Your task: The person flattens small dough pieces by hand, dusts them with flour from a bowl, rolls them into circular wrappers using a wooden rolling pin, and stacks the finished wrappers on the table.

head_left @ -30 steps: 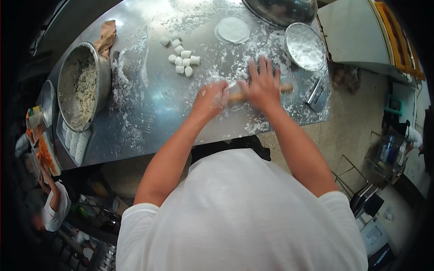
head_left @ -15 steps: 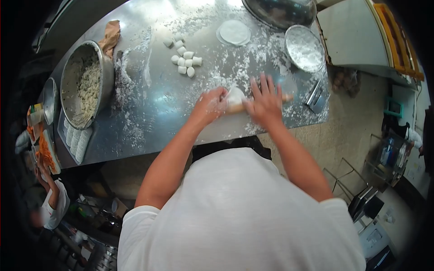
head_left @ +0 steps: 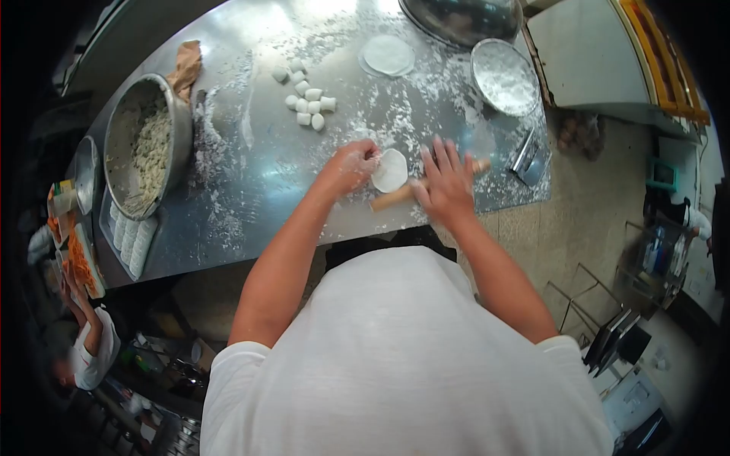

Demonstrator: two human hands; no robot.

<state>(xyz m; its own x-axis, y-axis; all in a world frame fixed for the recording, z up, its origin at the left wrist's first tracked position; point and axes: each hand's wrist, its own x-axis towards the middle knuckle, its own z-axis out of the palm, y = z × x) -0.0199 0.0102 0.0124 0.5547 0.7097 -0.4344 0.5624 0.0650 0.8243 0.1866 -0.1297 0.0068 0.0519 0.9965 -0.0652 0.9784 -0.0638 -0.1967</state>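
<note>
A small round dough wrapper (head_left: pixel 390 172) lies on the floured steel table, its left edge pinched between the fingertips of my left hand (head_left: pixel 350 168). Just below and right of it is a wooden rolling pin (head_left: pixel 391 200), slanting up to the right. My right hand (head_left: pixel 449 181) rests over the pin with fingers stretched out and palm down, hiding its middle. Beyond my hands sits a cluster of small white dough pieces (head_left: pixel 312 95). A stack of thin rolled wrappers (head_left: pixel 388 55) lies farther back.
At the left stand a large metal bowl of filling (head_left: pixel 112 144) and a tray of finished white rolls (head_left: pixel 135 243). A bowl of flour (head_left: pixel 503 77) and a metal scraper (head_left: pixel 525 158) are at the right. A co-worker (head_left: pixel 95 342) is at far left beside shredded orange food (head_left: pixel 80 254).
The rolling pin has drawn back off the dough toward me, its left end now showing. The wrapper lies flatter and rounder, with my left hand still at its edge.
</note>
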